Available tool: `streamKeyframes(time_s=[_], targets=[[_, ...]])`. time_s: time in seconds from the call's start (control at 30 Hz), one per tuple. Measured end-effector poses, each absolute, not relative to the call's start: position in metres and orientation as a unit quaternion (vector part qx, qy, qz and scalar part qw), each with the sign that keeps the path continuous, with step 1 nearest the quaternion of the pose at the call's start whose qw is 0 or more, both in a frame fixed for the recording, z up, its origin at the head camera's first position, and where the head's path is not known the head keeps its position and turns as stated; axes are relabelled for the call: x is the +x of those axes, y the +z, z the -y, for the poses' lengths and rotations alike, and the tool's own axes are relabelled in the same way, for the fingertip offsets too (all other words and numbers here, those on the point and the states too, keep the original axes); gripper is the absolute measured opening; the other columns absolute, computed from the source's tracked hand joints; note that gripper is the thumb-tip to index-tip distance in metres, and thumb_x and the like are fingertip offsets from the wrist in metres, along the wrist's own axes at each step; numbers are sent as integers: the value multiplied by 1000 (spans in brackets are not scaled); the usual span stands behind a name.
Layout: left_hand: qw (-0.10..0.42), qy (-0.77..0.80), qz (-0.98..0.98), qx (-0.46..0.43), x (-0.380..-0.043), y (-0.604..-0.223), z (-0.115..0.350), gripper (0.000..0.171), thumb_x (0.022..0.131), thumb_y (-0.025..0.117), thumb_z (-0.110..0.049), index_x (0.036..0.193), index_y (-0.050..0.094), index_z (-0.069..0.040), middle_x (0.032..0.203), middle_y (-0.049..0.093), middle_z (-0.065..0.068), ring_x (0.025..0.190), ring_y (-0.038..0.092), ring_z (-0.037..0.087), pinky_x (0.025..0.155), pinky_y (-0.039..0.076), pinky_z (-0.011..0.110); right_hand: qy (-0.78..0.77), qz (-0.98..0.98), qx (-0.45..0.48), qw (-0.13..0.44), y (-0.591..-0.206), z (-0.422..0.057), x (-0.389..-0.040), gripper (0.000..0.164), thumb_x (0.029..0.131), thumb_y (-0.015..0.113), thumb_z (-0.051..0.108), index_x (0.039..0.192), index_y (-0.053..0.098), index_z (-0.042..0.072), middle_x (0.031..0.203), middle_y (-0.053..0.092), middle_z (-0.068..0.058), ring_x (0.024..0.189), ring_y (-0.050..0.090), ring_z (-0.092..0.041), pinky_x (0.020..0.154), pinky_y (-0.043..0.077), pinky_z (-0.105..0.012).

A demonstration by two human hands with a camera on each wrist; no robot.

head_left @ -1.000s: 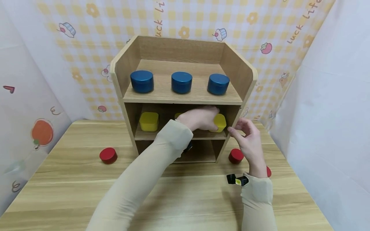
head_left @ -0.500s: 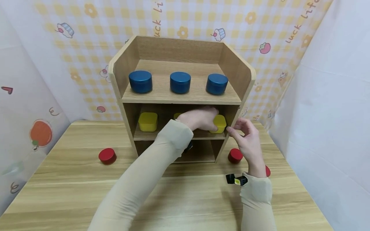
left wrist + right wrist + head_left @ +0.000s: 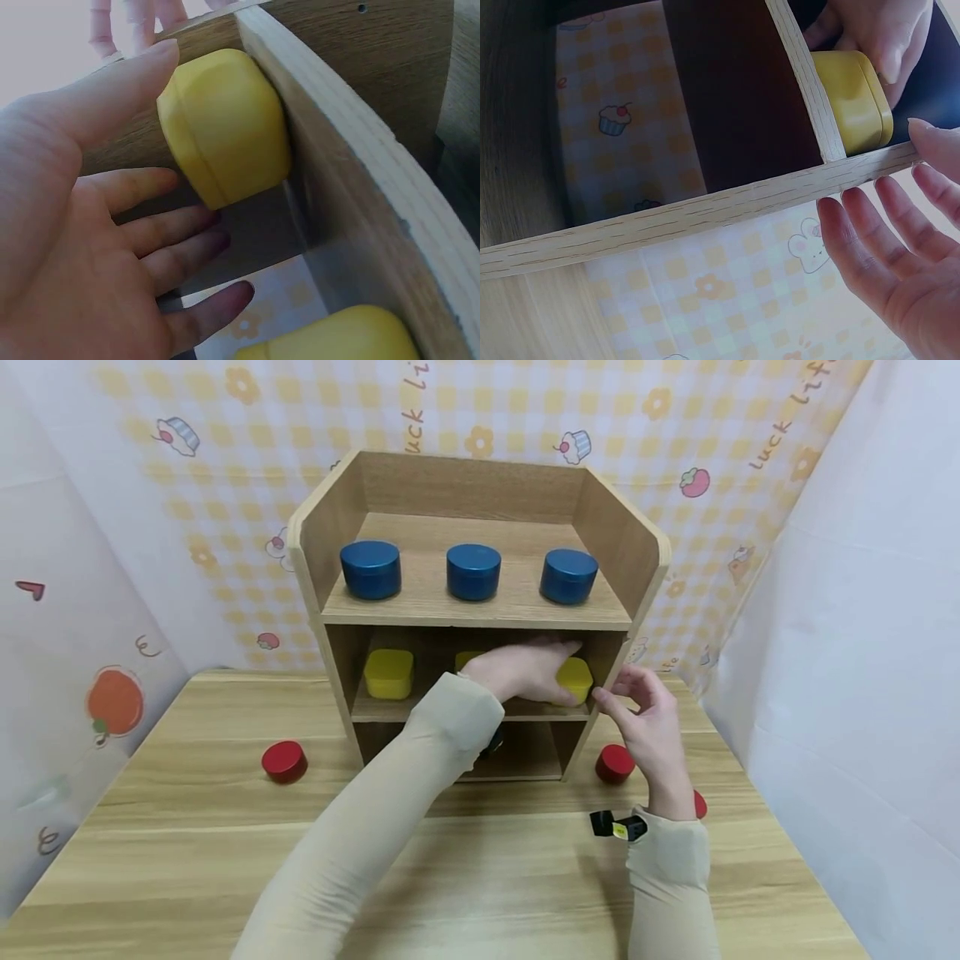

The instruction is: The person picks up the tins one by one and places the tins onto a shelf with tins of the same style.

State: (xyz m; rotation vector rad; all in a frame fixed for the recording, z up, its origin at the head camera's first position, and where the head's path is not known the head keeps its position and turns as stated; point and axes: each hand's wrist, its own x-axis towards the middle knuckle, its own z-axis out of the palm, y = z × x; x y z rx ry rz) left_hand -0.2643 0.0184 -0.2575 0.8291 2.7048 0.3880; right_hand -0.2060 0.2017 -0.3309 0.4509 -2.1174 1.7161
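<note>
On the middle level of a small wooden shelf (image 3: pixel 480 621), a yellow rounded-square tin (image 3: pixel 576 680) stands close against the right side panel. My left hand (image 3: pixel 528 672) reaches in beside it, fingers spread and fairly straight. In the left wrist view the thumb tip is at the edge of the yellow tin (image 3: pixel 225 127), and the other fingers lie loosely around its near side. My right hand (image 3: pixel 648 718) holds the shelf's right side panel from outside, thumb at its front edge and fingers behind. Two more yellow tins share this level: one (image 3: pixel 389 674) at left, another (image 3: pixel 467 658) mostly hidden by my left hand.
Blue round tins line the top: left (image 3: pixel 371 570), middle (image 3: pixel 473 572) and right (image 3: pixel 569 577). Red round tins lie on the table: one (image 3: pixel 284 762) left of the shelf, one (image 3: pixel 615 764) at right, another (image 3: pixel 700 804) partly behind my right wrist.
The yellow tin at right has shifted slightly toward the side panel. My left fingers have since spread wider around it. The right hand stays on the panel.
</note>
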Motion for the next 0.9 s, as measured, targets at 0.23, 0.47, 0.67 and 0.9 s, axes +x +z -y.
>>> streamKeyframes(time_s=[0.23, 0.47, 0.67, 0.9], targets=[[113, 148, -935, 302, -254, -251, -12, 89, 90, 65, -51, 158, 14, -25, 161, 21, 0, 143, 25, 16, 115, 24, 36, 607, 754, 163, 189, -331, -202, -205, 31, 88, 66, -8, 116, 54, -13, 100, 61, -17, 89, 60, -19, 74, 56, -24], [76, 159, -935, 306, -237, -249, 6, 87, 90, 64, -53, 158, 17, -26, 159, 26, -2, 140, 32, 16, 113, 29, 37, 610, 753, 155, 189, -343, -209, -215, 33, 88, 67, -7, 118, 55, -9, 100, 61, -11, 91, 60, -18, 74, 55, -22], [50, 194, -931, 305, -224, -255, 22, 78, 92, 64, -49, 155, 28, -22, 158, 29, -1, 140, 32, 17, 112, 30, 37, 609, 756, 144, 190, -352, -214, -221, 34, 88, 69, -4, 119, 56, -5, 101, 61, -8, 93, 59, -17, 74, 55, -21], [16, 249, -922, 297, -207, -264, 40, 67, 94, 63, -44, 151, 37, -22, 155, 34, -1, 139, 33, 17, 111, 32, 38, 605, 760, 145, 190, -350, -213, -222, 33, 88, 67, -6, 118, 54, -9, 101, 59, -9, 94, 58, -17, 74, 54, -20]])
